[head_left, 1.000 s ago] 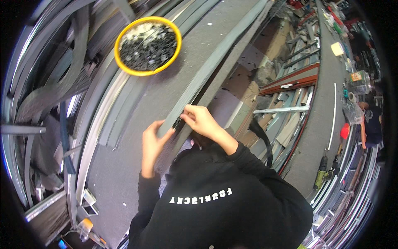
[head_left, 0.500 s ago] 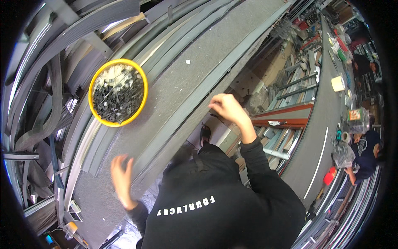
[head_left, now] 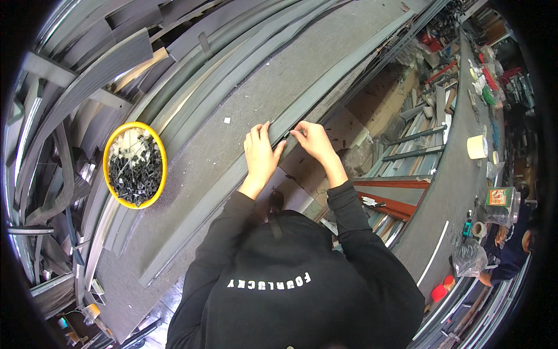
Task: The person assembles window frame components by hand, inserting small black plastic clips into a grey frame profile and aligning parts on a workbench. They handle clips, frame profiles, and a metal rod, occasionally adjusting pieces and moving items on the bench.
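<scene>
In the head view, a workshop crowded with long profiles bends round the rim of the picture. A grey bench [head_left: 192, 154] runs on a slant from lower left to upper right, with a few pale specks scattered over it and one small white chip [head_left: 227, 120] near the middle.

Along the bench's near edge lies a long grey strip [head_left: 317, 96], on the same slant, passing under the hands. The left hand [head_left: 261, 154] lies across it, fingers toward the far side, thumb apart from them and pointing at the other hand; I cannot tell whether it clasps the strip or only rests there. The right hand [head_left: 314, 141] is just beside, at the strip's near side, thumb and forefinger brought narrowly together. Whether something small sits between those fingertips cannot be told.

To the left, well apart from the hands, stands a yellow-rimmed basin [head_left: 106, 160] holding black bits [head_left: 136, 177] and, toward its far side, whitish ones. More profiles [head_left: 200, 99] are stacked along the bench's far side.

On the right, a second bench [head_left: 444, 189] carries a tape roll [head_left: 477, 147], a clear tub [head_left: 503, 205], a plastic bag [head_left: 469, 258] and a thin white strip [head_left: 434, 251]. A co-worker in dark clothes [head_left: 514, 256] is beyond it.
</scene>
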`<state>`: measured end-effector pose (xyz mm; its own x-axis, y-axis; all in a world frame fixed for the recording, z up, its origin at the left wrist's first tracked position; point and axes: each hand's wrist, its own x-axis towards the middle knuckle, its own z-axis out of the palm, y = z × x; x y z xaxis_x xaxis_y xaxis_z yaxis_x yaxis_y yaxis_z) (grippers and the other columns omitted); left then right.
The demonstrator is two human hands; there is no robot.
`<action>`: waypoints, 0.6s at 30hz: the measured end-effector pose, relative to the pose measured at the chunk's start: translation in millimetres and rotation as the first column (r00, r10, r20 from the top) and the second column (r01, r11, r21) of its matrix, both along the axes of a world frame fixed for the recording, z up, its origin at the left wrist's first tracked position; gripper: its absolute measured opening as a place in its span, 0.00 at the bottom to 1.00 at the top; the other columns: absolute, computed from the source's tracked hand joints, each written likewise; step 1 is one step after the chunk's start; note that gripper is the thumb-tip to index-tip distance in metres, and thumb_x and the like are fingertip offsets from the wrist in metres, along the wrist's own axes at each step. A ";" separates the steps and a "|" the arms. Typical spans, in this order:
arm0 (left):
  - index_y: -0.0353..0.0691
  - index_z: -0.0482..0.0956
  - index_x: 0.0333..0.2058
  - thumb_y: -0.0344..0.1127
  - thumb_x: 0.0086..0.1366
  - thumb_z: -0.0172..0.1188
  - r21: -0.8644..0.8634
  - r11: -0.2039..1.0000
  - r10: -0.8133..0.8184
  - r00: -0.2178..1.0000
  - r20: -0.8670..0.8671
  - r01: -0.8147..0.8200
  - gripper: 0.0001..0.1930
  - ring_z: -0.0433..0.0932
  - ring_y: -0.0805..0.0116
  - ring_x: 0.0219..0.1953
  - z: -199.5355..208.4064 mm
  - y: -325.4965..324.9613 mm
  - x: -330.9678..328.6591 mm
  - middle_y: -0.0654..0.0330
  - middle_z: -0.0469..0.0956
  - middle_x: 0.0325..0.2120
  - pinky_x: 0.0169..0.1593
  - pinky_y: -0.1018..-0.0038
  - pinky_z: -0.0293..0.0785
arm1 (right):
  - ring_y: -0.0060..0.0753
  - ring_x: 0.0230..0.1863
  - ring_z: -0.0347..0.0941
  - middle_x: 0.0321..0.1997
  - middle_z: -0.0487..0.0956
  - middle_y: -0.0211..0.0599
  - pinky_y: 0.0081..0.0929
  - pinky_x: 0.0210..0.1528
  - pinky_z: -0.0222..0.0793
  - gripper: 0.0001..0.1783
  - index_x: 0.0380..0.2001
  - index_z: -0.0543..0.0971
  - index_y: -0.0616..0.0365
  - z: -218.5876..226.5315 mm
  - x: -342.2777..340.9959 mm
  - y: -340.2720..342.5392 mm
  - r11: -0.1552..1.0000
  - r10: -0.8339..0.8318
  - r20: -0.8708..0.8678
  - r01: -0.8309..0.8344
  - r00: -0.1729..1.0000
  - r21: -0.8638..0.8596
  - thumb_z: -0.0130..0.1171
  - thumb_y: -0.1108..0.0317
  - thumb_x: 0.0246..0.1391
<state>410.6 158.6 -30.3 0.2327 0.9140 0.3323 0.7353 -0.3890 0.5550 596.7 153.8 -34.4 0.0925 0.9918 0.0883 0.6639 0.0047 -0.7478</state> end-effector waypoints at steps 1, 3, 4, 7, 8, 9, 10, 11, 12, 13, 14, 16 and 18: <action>0.37 0.72 0.56 0.41 0.55 0.70 0.007 1.000 0.014 0.999 -0.029 -0.014 0.31 0.70 0.52 0.51 -3.8 2.3 3.7 0.52 0.71 0.49 0.56 0.60 0.67 | 0.25 0.17 0.61 0.14 0.69 0.42 0.30 0.22 0.61 0.12 0.29 0.79 0.65 -3.4 1.3 1.0 0.999 0.017 -0.012 -0.016 1.000 0.046 0.66 0.66 0.54; 0.37 0.72 0.56 0.42 0.55 0.70 0.023 0.999 0.029 0.997 -0.072 -0.027 0.31 0.70 0.53 0.50 -8.9 4.5 6.9 0.53 0.71 0.49 0.55 0.61 0.67 | 0.41 0.21 0.72 0.18 0.74 0.47 0.36 0.25 0.67 0.12 0.29 0.78 0.64 -10.3 2.9 2.3 0.999 0.019 -0.047 -0.017 0.999 0.040 0.66 0.65 0.54; 0.37 0.73 0.56 0.43 0.55 0.69 0.029 0.999 0.027 0.996 -0.086 -0.025 0.30 0.70 0.54 0.50 -10.1 5.0 7.1 0.53 0.71 0.49 0.55 0.62 0.67 | 0.49 0.23 0.77 0.20 0.77 0.49 0.38 0.27 0.69 0.12 0.29 0.78 0.63 -13.9 3.2 2.7 0.997 0.032 -0.077 -0.026 0.997 0.077 0.66 0.65 0.54; 0.38 0.74 0.54 0.44 0.56 0.68 0.058 0.998 0.037 0.990 -0.137 -0.029 0.29 0.71 0.56 0.48 -10.7 5.1 6.5 0.55 0.72 0.48 0.52 0.63 0.69 | 0.47 0.26 0.81 0.22 0.80 0.45 0.37 0.26 0.74 0.10 0.28 0.76 0.61 -25.5 2.7 4.3 0.973 0.054 -0.005 -0.051 0.999 0.225 0.65 0.66 0.55; 0.38 0.75 0.54 0.45 0.57 0.68 0.069 0.997 0.044 0.987 -0.154 -0.034 0.28 0.71 0.56 0.47 -10.5 4.9 6.5 0.55 0.72 0.48 0.51 0.64 0.69 | 0.47 0.26 0.81 0.22 0.81 0.44 0.37 0.26 0.74 0.10 0.28 0.76 0.60 -29.3 1.9 5.1 0.967 0.061 0.024 -0.065 0.998 0.247 0.65 0.66 0.56; 0.39 0.75 0.53 0.45 0.57 0.67 0.086 0.996 0.045 0.984 -0.172 -0.030 0.28 0.71 0.56 0.46 -10.5 4.9 6.7 0.56 0.72 0.47 0.51 0.64 0.69 | 0.43 0.23 0.80 0.21 0.80 0.44 0.34 0.24 0.73 0.10 0.27 0.76 0.60 -32.9 0.8 6.1 0.940 0.048 0.047 -0.062 0.998 0.337 0.65 0.68 0.55; 0.39 0.75 0.53 0.46 0.57 0.67 0.103 0.994 0.048 0.981 -0.190 -0.029 0.27 0.72 0.57 0.46 -10.7 4.7 7.1 0.56 0.72 0.46 0.50 0.64 0.70 | 0.39 0.21 0.79 0.20 0.80 0.43 0.31 0.22 0.71 0.09 0.26 0.76 0.61 -36.1 -0.5 7.1 0.911 0.044 0.063 -0.065 0.997 0.408 0.66 0.69 0.55; 0.39 0.75 0.53 0.46 0.58 0.66 0.118 0.993 0.056 0.976 -0.208 -0.032 0.27 0.72 0.57 0.45 -11.1 4.7 7.7 0.56 0.73 0.46 0.49 0.64 0.70 | 0.36 0.18 0.79 0.19 0.79 0.42 0.28 0.20 0.70 0.09 0.25 0.76 0.61 -38.8 -2.1 8.1 0.860 0.031 0.073 -0.064 0.997 0.507 0.66 0.71 0.54; 0.40 0.75 0.53 0.47 0.58 0.66 0.138 0.990 0.063 0.974 -0.217 -0.034 0.27 0.72 0.57 0.44 -11.8 4.8 8.2 0.56 0.73 0.45 0.48 0.64 0.70 | 0.37 0.19 0.79 0.19 0.79 0.42 0.28 0.21 0.70 0.10 0.25 0.76 0.61 -40.7 -3.9 9.1 0.865 0.018 0.079 -0.055 0.997 0.500 0.66 0.71 0.54; 0.40 0.75 0.53 0.47 0.58 0.65 0.153 0.988 0.072 0.971 -0.228 -0.037 0.27 0.72 0.57 0.44 -12.7 5.0 8.7 0.56 0.73 0.45 0.48 0.64 0.71 | 0.38 0.19 0.79 0.19 0.80 0.42 0.29 0.21 0.71 0.10 0.24 0.75 0.62 -41.8 -5.6 9.9 0.853 -0.005 0.078 -0.036 0.997 0.520 0.66 0.72 0.54; 0.40 0.75 0.53 0.47 0.59 0.65 0.161 0.986 0.081 0.967 -0.243 -0.042 0.26 0.73 0.57 0.44 -13.9 5.3 9.0 0.56 0.74 0.44 0.47 0.64 0.71 | 0.39 0.20 0.80 0.19 0.80 0.42 0.29 0.21 0.72 0.10 0.23 0.75 0.62 -42.1 -7.2 10.3 0.846 -0.049 0.070 0.004 0.996 0.534 0.66 0.72 0.54; 0.40 0.75 0.53 0.47 0.59 0.64 0.174 0.984 0.084 0.965 -0.247 -0.041 0.26 0.73 0.57 0.43 -16.1 6.3 8.5 0.57 0.74 0.44 0.47 0.64 0.71 | 0.41 0.23 0.81 0.20 0.80 0.42 0.32 0.23 0.73 0.10 0.25 0.76 0.60 -40.1 -9.5 10.0 0.869 -0.075 0.012 0.059 0.997 0.492 0.65 0.68 0.56; 0.41 0.76 0.53 0.47 0.59 0.65 0.186 0.982 0.076 0.966 -0.247 -0.030 0.26 0.73 0.58 0.42 -18.0 7.5 7.0 0.57 0.74 0.44 0.45 0.64 0.72 | 0.38 0.24 0.81 0.20 0.80 0.43 0.31 0.25 0.73 0.09 0.27 0.77 0.61 -34.6 -9.9 8.0 0.925 -0.109 -0.089 0.134 0.990 0.356 0.64 0.68 0.56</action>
<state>417.6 166.1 -48.4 0.2827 0.8584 0.4281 0.8644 -0.4214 0.2741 586.8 161.9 -69.0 0.2286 0.8750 0.4268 0.6251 0.2042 -0.7534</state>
